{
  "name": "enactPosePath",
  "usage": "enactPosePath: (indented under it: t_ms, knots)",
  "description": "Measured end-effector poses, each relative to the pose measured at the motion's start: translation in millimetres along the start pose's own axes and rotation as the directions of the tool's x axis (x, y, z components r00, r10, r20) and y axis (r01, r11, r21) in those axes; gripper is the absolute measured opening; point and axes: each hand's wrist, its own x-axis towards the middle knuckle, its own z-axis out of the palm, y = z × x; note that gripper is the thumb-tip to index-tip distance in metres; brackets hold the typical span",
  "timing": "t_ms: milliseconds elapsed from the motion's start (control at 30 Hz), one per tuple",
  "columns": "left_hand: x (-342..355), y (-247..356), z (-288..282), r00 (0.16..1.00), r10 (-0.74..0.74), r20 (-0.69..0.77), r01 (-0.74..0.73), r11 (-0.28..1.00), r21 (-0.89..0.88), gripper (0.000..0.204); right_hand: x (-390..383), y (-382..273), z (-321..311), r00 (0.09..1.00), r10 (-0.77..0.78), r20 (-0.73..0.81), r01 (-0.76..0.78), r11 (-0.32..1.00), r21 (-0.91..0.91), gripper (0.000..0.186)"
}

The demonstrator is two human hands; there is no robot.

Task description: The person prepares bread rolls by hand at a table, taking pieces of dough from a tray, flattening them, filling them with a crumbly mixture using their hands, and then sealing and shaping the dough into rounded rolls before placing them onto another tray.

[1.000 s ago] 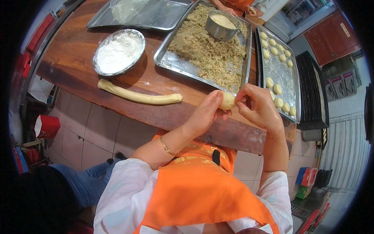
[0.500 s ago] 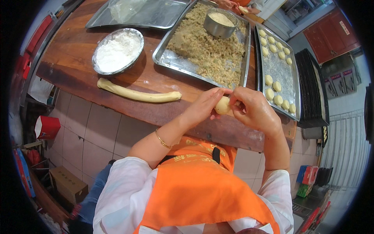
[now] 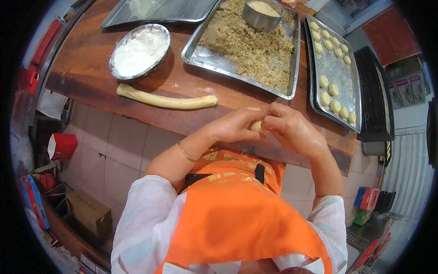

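Table (image 3: 82, 64): near edge runs bodyward of the left-hand grip (image 3: 237, 124). Orange apron (image 3: 228, 214), yellow-lettered: farther bodyward. Metal tray (image 3: 212, 58): near rim beyond the right-hand grip (image 3: 292, 129). Dough roll (image 3: 166, 99): left of the left-hand grip. Dough ball (image 3: 258, 128): between both, each grip closed on it, partly hidden.

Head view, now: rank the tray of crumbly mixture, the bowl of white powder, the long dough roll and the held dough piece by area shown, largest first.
1. Tray of crumbly mixture
2. Bowl of white powder
3. Long dough roll, longer than the bowl but much thinner
4. Held dough piece, partly hidden
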Motion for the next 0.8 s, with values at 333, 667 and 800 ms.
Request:
enactPosePath:
  t_ms: [333, 667, 800]
  knots:
    - [-11.1, -68.1, 28.6, 0.98, 0.058, -0.192, -0.005, 0.964, 0.268, 0.048, -28.2, 76.4, 111.2, 0.916, 0.292, -0.275, -0.283, 0.956, 0.072, 0.026]
    - [34.3, -64.1, 32.2, 0.937, -0.154, -0.313, 0.211, 0.964, 0.159, 0.046, -79.9, 70.7, 104.9, 0.494, 0.499, -0.712, -0.263, 0.867, 0.424, 0.032]
    - [60.2, -60.8, 47.7, 0.954, -0.107, -0.281, 0.264, 0.744, 0.614, 0.049, -95.5, 70.3, 114.6, 0.475, 0.521, -0.709, -0.273, 0.854, 0.444, 0.029]
